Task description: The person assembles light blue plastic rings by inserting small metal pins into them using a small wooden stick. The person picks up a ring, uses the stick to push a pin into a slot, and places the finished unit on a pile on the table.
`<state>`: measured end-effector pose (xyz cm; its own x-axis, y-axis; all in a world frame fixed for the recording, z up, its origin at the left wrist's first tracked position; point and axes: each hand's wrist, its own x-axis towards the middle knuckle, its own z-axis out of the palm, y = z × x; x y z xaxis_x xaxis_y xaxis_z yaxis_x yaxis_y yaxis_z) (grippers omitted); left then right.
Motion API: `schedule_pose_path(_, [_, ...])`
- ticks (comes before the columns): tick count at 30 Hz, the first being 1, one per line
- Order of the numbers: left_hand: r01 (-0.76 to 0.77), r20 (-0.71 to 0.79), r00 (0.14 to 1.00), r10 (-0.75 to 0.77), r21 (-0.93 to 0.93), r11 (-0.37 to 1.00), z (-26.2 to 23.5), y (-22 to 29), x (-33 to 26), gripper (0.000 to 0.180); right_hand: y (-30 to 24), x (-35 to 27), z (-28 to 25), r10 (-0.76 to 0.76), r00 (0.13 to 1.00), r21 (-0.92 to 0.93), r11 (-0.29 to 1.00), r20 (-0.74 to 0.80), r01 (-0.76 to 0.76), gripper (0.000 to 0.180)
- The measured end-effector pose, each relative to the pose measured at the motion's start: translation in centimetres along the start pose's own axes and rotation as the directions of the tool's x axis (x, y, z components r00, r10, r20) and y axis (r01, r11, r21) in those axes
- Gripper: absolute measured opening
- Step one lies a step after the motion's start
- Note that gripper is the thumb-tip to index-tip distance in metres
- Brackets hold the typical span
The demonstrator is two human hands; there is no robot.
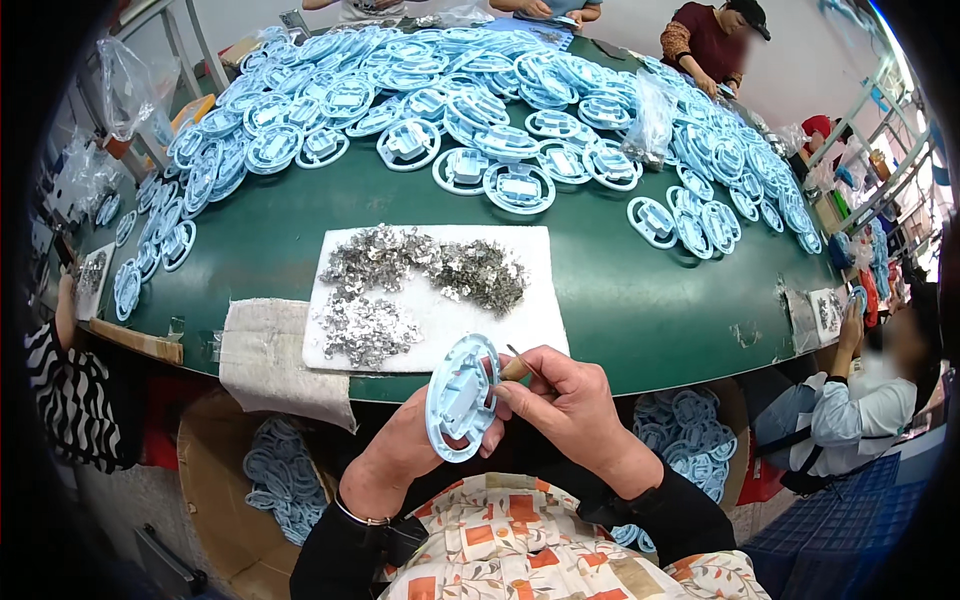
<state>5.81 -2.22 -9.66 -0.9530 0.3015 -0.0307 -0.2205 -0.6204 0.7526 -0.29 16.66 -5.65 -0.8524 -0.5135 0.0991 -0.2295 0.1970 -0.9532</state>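
Observation:
A light blue oval plastic part [462, 400] is tilted up in front of me, its ribbed inside in view. My left hand [408, 438] is closed round it from behind, with most of the fingers hidden. Beside its right rim, my right hand [572, 400] is closed in a pinch on a small thin tool [516, 366] with a tan part and a dark, narrow end. The exact kind of tool is unclear. Just beyond my hands, small silvery metal clips [370, 330] lie in several heaps on a white foam sheet [500, 335].
Many more blue oval parts [410, 140] are piled across the far side of the green table [650, 320]. A pale cloth [265, 350] hangs over the near edge. Cardboard boxes [215, 480] with blue parts stand below. Co-workers [850, 380] sit around the table.

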Motion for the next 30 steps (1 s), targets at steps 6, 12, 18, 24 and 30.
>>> schedule_pose_path(6, [0.095,0.001,0.995,-0.095,0.011,0.995,-0.5,-0.6,-0.4,0.045,0.4,1.0,-0.6,0.177,0.984,-0.006,0.984,0.028,-0.176,0.021])
schedule_pose_path(12, [0.195,-0.144,0.975,-0.172,0.168,0.966,0.6,-0.5,-1.3,0.044,1.5,1.1,-2.8,0.173,0.959,0.045,0.981,0.224,-0.187,0.018])
schedule_pose_path(18, [0.139,-0.191,0.973,-0.134,0.014,0.99,-1.4,0.5,-3.3,0.048,1.6,3.7,-1.5,-0.024,0.996,-0.252,0.967,0.082,0.044,0.011])
schedule_pose_path(24, [0.148,-0.265,0.955,-0.13,0.05,0.988,-1.7,1.3,-4.2,0.051,1.4,5.9,1.7,-0.206,0.975,-0.67,0.712,0.084,0.209,0.015])
schedule_pose_path(30, [0.17,-0.305,0.941,-0.145,0.058,0.984,-1.9,1.8,-4.2,0.053,1.8,6.9,2.8,-0.235,0.961,-0.752,0.606,0.144,0.261,0.009])
